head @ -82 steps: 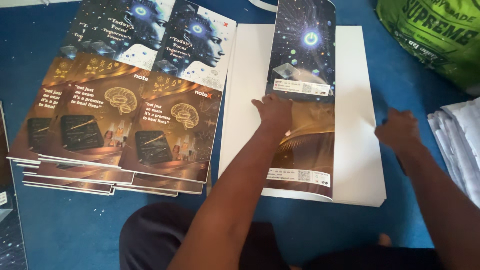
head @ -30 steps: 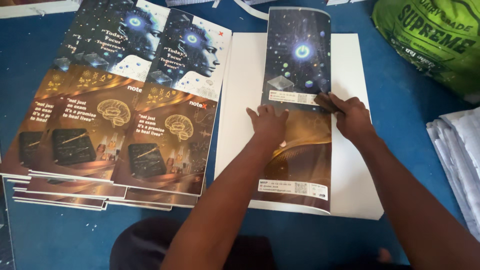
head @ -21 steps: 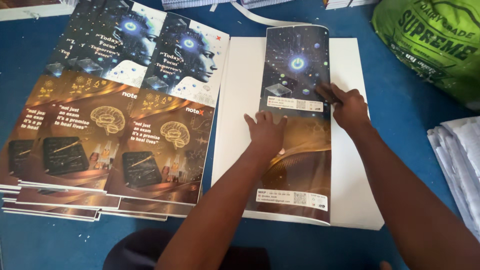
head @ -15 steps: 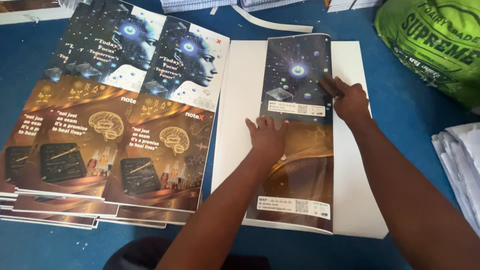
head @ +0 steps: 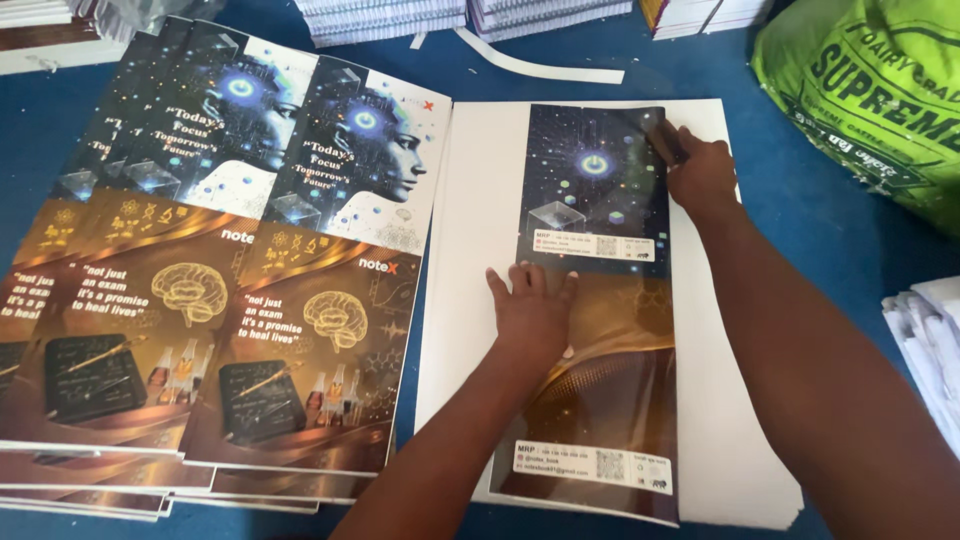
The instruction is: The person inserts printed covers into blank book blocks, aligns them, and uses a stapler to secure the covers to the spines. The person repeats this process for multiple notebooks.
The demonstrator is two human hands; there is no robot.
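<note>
A folded glossy cover sheet [head: 600, 190], dark starry print above and brown below, lies along the middle of a large white sheet [head: 480, 230]. My left hand [head: 533, 310] rests flat on the cover's middle, fingers spread. My right hand [head: 700, 175] presses on the cover's upper right edge, with the fingers curled against the fold. Neither hand lifts anything.
Left of the white sheet lie fanned stacks of printed covers [head: 250, 280] on the blue floor [head: 820, 260]. A green sack [head: 880, 100] sits at top right, white paper piles [head: 925, 340] at right. Book stacks [head: 400, 15] and a paper strip [head: 540, 65] lie along the far edge.
My right hand came over from the right side onto the cover, then slid up its right edge toward the top. My left hand stayed pressed on the middle.
</note>
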